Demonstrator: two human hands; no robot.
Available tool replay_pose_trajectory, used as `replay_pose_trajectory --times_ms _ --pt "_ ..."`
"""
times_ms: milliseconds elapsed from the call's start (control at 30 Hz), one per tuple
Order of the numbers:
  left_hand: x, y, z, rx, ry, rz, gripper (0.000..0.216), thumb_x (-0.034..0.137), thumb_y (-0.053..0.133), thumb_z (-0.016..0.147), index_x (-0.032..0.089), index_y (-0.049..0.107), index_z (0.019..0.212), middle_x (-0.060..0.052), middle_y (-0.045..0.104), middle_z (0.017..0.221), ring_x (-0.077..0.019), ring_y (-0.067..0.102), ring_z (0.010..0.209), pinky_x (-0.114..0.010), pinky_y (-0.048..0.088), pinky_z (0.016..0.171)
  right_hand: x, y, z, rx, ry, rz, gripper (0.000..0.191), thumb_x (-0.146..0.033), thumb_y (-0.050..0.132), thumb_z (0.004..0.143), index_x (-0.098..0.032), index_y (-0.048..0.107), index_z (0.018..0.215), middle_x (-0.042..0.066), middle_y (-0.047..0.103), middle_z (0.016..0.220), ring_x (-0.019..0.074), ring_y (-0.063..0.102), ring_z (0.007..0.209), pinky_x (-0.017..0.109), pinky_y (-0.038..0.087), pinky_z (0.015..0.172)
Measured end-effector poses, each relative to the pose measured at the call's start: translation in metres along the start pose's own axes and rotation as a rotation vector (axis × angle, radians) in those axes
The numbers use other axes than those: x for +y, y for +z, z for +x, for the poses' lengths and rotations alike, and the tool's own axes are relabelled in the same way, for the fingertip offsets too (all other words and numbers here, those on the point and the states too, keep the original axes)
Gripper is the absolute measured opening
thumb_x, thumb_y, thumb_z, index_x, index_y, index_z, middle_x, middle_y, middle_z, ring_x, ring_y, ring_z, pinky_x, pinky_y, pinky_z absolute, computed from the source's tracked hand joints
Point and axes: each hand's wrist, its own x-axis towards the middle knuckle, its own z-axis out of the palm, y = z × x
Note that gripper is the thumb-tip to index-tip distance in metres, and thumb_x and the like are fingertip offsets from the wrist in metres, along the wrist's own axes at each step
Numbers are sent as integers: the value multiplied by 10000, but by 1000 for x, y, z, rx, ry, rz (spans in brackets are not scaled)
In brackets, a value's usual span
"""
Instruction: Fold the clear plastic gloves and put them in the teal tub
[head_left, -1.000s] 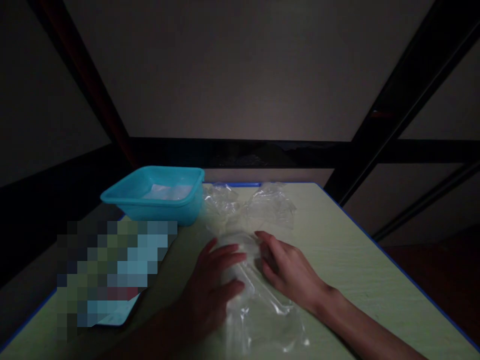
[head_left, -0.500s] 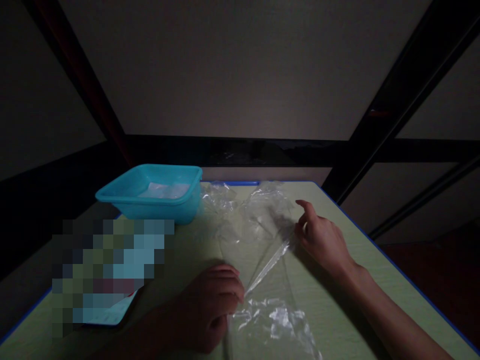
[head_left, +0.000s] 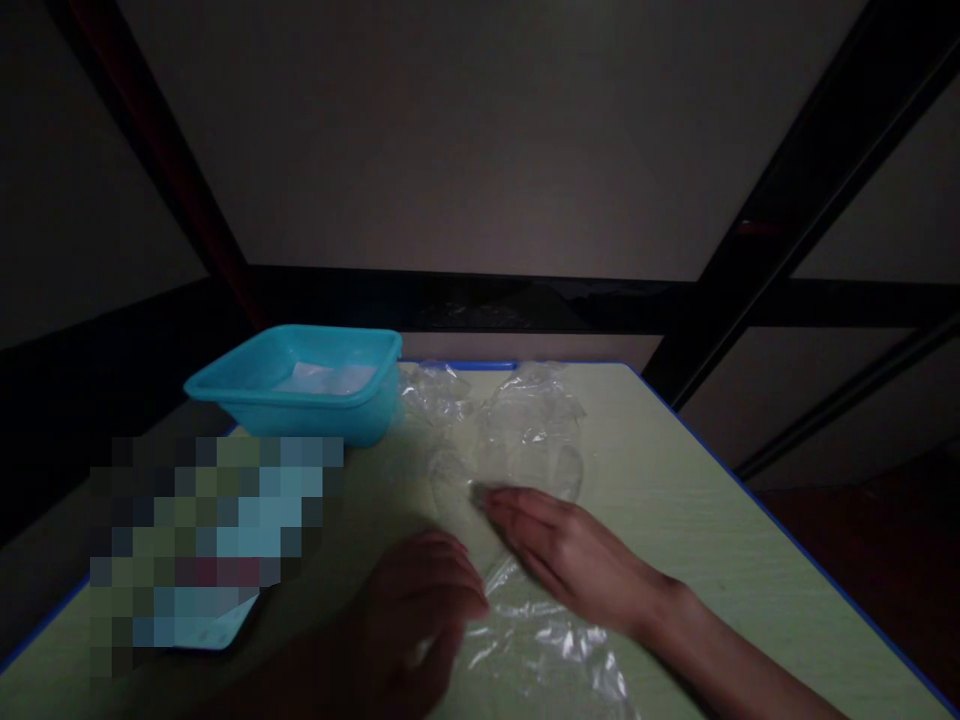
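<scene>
A clear, crinkled plastic bag [head_left: 532, 430] lies spread along the middle of the table, its near part running down past the bottom of the view. With fingers bent and thumb drawn toward them, my left hand [head_left: 427, 610] pinches the bag's left side; the exact grip is dark and partly hidden. My right hand [head_left: 555, 545] lies across the middle of the bag, fingers stretched out side by side and pointing left, pressing on the plastic. Under that hand a shiny fold runs toward my left fingertips.
A turquoise plastic basin [head_left: 300, 400] with white paper or sheet [head_left: 326, 379] inside stands at the table's back left. In front of it lies a flat, pale-blue object [head_left: 217, 630], mostly blurred out by pixelation. The pale green table [head_left: 720, 560] has blue edging, with a panelled wall behind.
My right hand has swung left from the bag's right side onto its middle, and its fingers have straightened. The raised flap there now lies flatter. My left hand has stayed nearly in place.
</scene>
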Motion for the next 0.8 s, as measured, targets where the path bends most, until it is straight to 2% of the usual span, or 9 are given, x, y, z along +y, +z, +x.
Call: replay_pose_trajectory --times_ms 100,200,400,567,667,800 --pt "5 13 0 -177 76 170 203 129 373 860 177 569 840 -21 642 687 -138 587 665 -276 476 740 -3 7 3 -154 1 14 431 -226 359 930 -43 414 1317 153 402 1390 200 326 1305 333 287 1085" --pt "5 23 0 -291 134 271 163 114 419 854 172 563 804 -11 652 736 -131 592 729 -245 467 744 -3 6 4 -241 52 38 497 -337 394 918 -130 357 1368 100 278 1462 203 220 1349 385 200 1111" --pt "3 22 0 -305 226 325 176 161 413 888 146 586 919 -41 683 961 -143 597 898 -258 454 830 -2 0 4 -332 124 59 532 -370 417 889 -249 303 1394 56 175 1493 260 104 1369 516 106 1092" --pt "9 17 4 -315 257 265 232 171 368 910 142 595 946 -30 677 1058 -149 593 976 -257 449 865 0 -7 2 -354 156 77 561 -451 437 875 -267 305 1389 59 181 1489 271 91 1369 542 108 1080" --pt "11 13 7 -256 162 237 235 185 366 897 154 597 925 -41 703 957 -155 623 877 -275 486 804 2 -13 -1 -387 173 99 604 -512 440 860 -250 308 1388 78 188 1483 281 93 1367 556 102 1076" --pt "1 6 5 64 -111 342 189 80 431 818 149 592 891 -59 694 815 -147 637 749 -259 516 717 5 -19 -3 -430 188 94 636 -542 440 850 -255 280 1395 75 154 1489 284 80 1366 559 81 1077"
